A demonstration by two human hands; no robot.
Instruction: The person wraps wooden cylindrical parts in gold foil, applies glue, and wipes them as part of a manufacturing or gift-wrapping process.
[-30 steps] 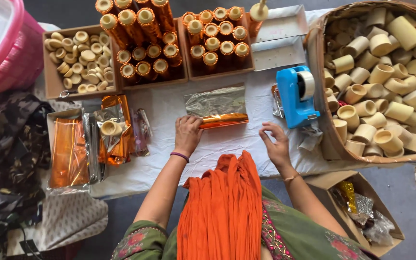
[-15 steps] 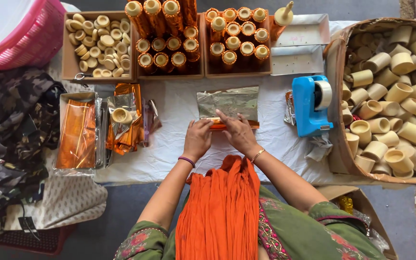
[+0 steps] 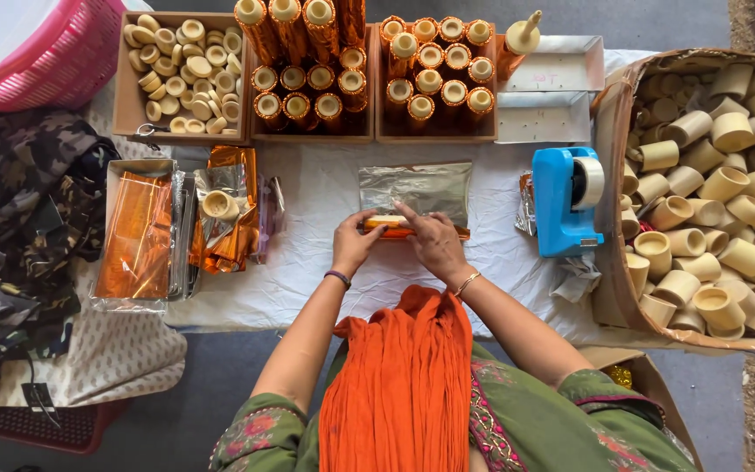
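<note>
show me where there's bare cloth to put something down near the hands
Bare white cloth lies between the orange foil pile and the silver foil sheet, and along the near edge below the left hand and right hand. A narrower strip separates sheet and blue tape dispenser. The cardboard boxes of tubes crowd the far side.

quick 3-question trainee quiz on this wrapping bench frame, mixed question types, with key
1. True or false: both hands rest on the tube lying at the near edge of the foil sheet.
2. What stands just past the right hand, towards the big basket?
A. pink basket
B. blue tape dispenser
C. scissors
3. Fill in: the left hand wears a ___ at the wrist.

Key: 1 true; 2 B; 3 bracelet (dark band)
</note>
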